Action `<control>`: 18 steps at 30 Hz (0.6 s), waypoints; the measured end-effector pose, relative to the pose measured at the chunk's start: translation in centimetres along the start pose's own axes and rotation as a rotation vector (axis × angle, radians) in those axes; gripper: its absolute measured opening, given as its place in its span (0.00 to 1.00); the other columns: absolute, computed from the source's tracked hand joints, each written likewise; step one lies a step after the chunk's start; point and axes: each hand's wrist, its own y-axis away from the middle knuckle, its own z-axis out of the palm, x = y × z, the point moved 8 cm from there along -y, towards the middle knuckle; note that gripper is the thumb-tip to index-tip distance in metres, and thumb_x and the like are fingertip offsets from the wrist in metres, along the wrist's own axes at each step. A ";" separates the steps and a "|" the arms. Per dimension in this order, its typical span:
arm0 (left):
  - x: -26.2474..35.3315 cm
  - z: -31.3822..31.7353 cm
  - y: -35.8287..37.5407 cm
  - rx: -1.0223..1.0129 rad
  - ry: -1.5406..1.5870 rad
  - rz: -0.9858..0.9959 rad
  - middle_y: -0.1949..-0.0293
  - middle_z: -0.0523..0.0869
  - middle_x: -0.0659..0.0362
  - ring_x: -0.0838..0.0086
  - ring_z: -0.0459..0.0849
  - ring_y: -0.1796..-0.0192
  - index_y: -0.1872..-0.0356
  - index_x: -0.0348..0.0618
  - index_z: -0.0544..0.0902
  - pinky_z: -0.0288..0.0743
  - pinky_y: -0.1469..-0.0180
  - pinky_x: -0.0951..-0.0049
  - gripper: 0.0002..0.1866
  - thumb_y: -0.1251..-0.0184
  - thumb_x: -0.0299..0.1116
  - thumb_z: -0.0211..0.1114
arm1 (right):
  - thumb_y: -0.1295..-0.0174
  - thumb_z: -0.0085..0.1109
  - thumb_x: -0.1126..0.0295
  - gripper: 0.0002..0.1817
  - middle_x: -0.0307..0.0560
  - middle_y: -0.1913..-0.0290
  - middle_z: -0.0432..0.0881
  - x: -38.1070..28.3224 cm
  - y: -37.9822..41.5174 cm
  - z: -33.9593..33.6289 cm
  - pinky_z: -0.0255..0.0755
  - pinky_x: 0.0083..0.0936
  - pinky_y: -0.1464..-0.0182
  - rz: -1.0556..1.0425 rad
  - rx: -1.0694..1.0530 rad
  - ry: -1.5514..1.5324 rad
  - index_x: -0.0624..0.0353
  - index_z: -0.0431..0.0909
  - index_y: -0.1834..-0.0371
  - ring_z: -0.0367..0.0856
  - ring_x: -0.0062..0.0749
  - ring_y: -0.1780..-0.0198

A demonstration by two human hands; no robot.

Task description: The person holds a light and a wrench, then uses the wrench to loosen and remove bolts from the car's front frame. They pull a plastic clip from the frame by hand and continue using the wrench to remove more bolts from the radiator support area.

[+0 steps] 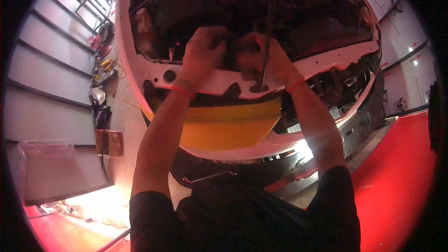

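Observation:
My left hand [204, 52] is over the front edge of a white car's engine bay, with its fingers curled together around something dark and hidden. Close beside it, my right hand [268, 58] is also closed, its fingertips in shadow at a dark part I cannot make out. A thin upright rod [269, 14] passes in front of my right hand, down to the white front crossmember [217, 79]. Below both hands, a yellow sheet [224, 128] lies across the front of the car. Nearer my body is a wrench [210, 177] on a dark surface.
The engine bay [182, 0] is mostly in deep shadow. At the right, the headlight opening [333, 86] is exposed. A cardboard box [109, 143] and tools line the left wall. A bright lamp [304, 150] shines below the bumper, and red flooring [392, 177] lies at right.

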 end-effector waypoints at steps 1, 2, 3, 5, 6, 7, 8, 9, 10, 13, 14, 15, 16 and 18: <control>-0.2 0.2 0.5 -0.007 0.004 0.000 0.44 0.87 0.51 0.67 0.88 0.44 0.41 0.39 0.86 0.81 0.40 0.67 0.17 0.31 0.27 0.68 | 0.44 0.78 0.64 0.27 0.52 0.53 0.91 -0.1 0.2 -0.1 0.83 0.32 0.49 -0.071 0.016 0.046 0.61 0.84 0.41 0.91 0.33 0.55; -0.7 0.4 1.1 -0.004 0.146 -0.038 0.44 0.87 0.52 0.69 0.88 0.45 0.42 0.37 0.85 0.82 0.41 0.68 0.17 0.31 0.26 0.69 | 0.44 0.78 0.64 0.27 0.52 0.53 0.91 0.6 0.3 0.0 0.83 0.32 0.49 -0.064 0.025 0.046 0.61 0.84 0.41 0.91 0.33 0.55; -0.9 0.7 1.2 -0.007 0.288 -0.068 0.45 0.88 0.53 0.72 0.88 0.47 0.42 0.35 0.84 0.82 0.43 0.69 0.18 0.32 0.25 0.70 | 0.41 0.76 0.63 0.24 0.53 0.54 0.91 1.9 -0.1 0.3 0.83 0.32 0.49 0.009 0.007 -0.153 0.61 0.85 0.43 0.91 0.34 0.54; 2.7 1.6 2.9 -0.211 0.448 -0.169 0.47 0.89 0.54 0.73 0.88 0.48 0.43 0.34 0.84 0.83 0.43 0.69 0.17 0.32 0.24 0.70 | 0.38 0.73 0.62 0.22 0.54 0.54 0.91 3.0 -0.3 0.5 0.82 0.31 0.48 0.090 0.009 -0.358 0.62 0.85 0.44 0.91 0.35 0.54; 4.0 2.9 3.8 -0.394 0.595 -0.280 0.49 0.89 0.55 0.75 0.87 0.49 0.44 0.33 0.84 0.83 0.44 0.70 0.17 0.32 0.23 0.70 | 0.35 0.69 0.61 0.19 0.55 0.55 0.91 2.5 -0.5 -0.3 0.82 0.32 0.48 0.026 0.088 -0.210 0.62 0.86 0.46 0.91 0.36 0.55; 4.1 3.2 3.8 -0.403 0.595 -0.273 0.49 0.89 0.55 0.75 0.87 0.49 0.44 0.33 0.84 0.83 0.44 0.70 0.17 0.32 0.23 0.70 | 0.32 0.64 0.60 0.18 0.55 0.55 0.91 1.7 -0.5 -0.9 0.82 0.33 0.49 -0.038 0.160 -0.062 0.63 0.87 0.48 0.91 0.37 0.55; 4.1 3.4 3.8 -0.406 0.552 -0.216 0.51 0.90 0.55 0.75 0.88 0.50 0.44 0.32 0.84 0.83 0.44 0.70 0.16 0.31 0.23 0.69 | 0.32 0.64 0.60 0.18 0.55 0.55 0.91 1.5 -0.4 -0.9 0.82 0.33 0.49 -0.041 0.167 -0.060 0.63 0.87 0.48 0.91 0.37 0.55; 4.5 3.4 3.7 -0.405 0.508 -0.158 0.53 0.90 0.55 0.75 0.88 0.51 0.45 0.32 0.83 0.83 0.45 0.71 0.15 0.30 0.23 0.68 | 0.30 0.61 0.59 0.18 0.56 0.54 0.91 1.7 -0.5 -0.9 0.82 0.34 0.49 -0.034 0.172 -0.044 0.63 0.87 0.49 0.91 0.38 0.54; 4.5 3.5 3.6 -0.405 0.508 -0.146 0.53 0.90 0.55 0.75 0.88 0.51 0.45 0.32 0.83 0.83 0.45 0.71 0.15 0.30 0.23 0.68 | 0.28 0.58 0.58 0.20 0.57 0.54 0.91 1.8 -0.5 -0.9 0.82 0.34 0.49 -0.026 0.179 -0.027 0.64 0.87 0.49 0.91 0.40 0.54; 4.4 3.7 3.4 -0.412 0.422 -0.133 0.54 0.90 0.55 0.73 0.88 0.50 0.46 0.33 0.84 0.83 0.45 0.70 0.13 0.30 0.22 0.67 | 0.29 0.59 0.58 0.20 0.58 0.53 0.91 2.5 -0.7 -0.6 0.82 0.35 0.48 -0.054 0.193 -0.074 0.63 0.87 0.48 0.91 0.43 0.53; 4.8 3.7 3.3 -0.418 0.337 -0.045 0.54 0.89 0.54 0.70 0.89 0.50 0.47 0.34 0.85 0.82 0.46 0.69 0.13 0.30 0.23 0.66 | 0.29 0.59 0.58 0.20 0.58 0.53 0.91 2.9 -0.7 -0.6 0.82 0.35 0.48 -0.058 0.197 -0.071 0.63 0.87 0.48 0.91 0.43 0.53; 5.5 3.5 3.1 -0.423 0.252 0.042 0.55 0.89 0.53 0.67 0.89 0.50 0.48 0.35 0.85 0.82 0.46 0.67 0.13 0.31 0.23 0.66 | 0.29 0.59 0.58 0.20 0.58 0.53 0.91 3.4 -0.9 -0.7 0.81 0.36 0.48 -0.050 0.209 -0.069 0.63 0.88 0.47 0.91 0.44 0.53; 5.8 3.5 3.0 -0.425 0.252 0.045 0.55 0.89 0.53 0.67 0.89 0.50 0.48 0.35 0.85 0.82 0.46 0.67 0.13 0.31 0.23 0.66 | 0.29 0.60 0.58 0.19 0.57 0.53 0.91 3.8 -0.9 -0.7 0.81 0.36 0.47 -0.039 0.220 -0.069 0.62 0.88 0.47 0.91 0.45 0.52; 6.8 3.5 2.8 -0.473 0.203 0.110 0.54 0.87 0.49 0.56 0.89 0.50 0.48 0.37 0.86 0.81 0.46 0.63 0.14 0.33 0.24 0.67 | 0.28 0.59 0.58 0.19 0.57 0.53 0.91 4.7 -1.5 -0.3 0.81 0.36 0.46 -0.055 0.199 -0.127 0.62 0.88 0.47 0.91 0.45 0.51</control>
